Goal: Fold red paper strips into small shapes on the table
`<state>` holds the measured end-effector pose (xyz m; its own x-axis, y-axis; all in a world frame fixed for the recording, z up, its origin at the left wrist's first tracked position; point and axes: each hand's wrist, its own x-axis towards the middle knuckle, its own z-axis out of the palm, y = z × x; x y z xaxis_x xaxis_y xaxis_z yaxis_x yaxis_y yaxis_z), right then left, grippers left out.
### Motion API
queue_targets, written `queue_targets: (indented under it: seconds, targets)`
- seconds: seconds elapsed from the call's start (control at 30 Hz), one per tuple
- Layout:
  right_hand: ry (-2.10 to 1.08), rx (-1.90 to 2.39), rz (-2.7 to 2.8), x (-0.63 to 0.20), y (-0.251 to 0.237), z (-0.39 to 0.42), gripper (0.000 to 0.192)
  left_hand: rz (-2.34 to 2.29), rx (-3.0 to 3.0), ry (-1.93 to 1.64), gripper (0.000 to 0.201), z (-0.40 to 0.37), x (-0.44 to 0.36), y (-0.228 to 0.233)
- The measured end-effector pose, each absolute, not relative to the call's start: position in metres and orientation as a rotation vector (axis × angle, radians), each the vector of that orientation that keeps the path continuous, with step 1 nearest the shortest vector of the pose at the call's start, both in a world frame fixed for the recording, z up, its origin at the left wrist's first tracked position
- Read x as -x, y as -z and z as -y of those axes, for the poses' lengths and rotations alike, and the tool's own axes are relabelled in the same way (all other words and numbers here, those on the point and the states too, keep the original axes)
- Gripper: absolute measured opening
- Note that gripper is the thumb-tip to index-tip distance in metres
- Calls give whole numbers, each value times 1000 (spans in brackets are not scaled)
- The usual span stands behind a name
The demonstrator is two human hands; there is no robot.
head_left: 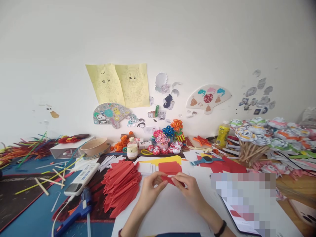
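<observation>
Between my two hands is a small piece of red paper point(168, 179), pinched at both ends above a white sheet point(170, 210). My left hand point(153, 187) has its thumb and index finger closed on the left end. At the right end, my right hand point(187, 187) pinches the paper the same way. Fingers cover much of the piece, so its folds are partly hidden. Just behind my hands lies a stack of red paper point(170, 167). Left of my left hand sits a big pile of folded red paper pieces point(122, 187).
A blue glue gun point(79, 210) and a white power strip point(82, 177) lie at left. Behind stand a small bottle point(132, 149) and craft flowers point(161, 138). At right are a blue watch point(207, 159), a partly blurred phone point(237, 210) and a paper-flower bundle point(253, 141).
</observation>
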<state>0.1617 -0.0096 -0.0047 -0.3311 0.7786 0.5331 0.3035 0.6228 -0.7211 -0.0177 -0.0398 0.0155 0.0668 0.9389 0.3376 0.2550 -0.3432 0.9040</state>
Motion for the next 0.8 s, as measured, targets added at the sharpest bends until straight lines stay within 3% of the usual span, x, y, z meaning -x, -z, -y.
queue_targets:
  seconds: [0.37,0.8]
  targets:
    - [-619,775,1981,-160,7,13,28,-1199,-1446,-1371,13,32,15,0]
    - [-751,904,1908,-167,6,6,32,-1221,-1537,-1256,30,32,24,-1]
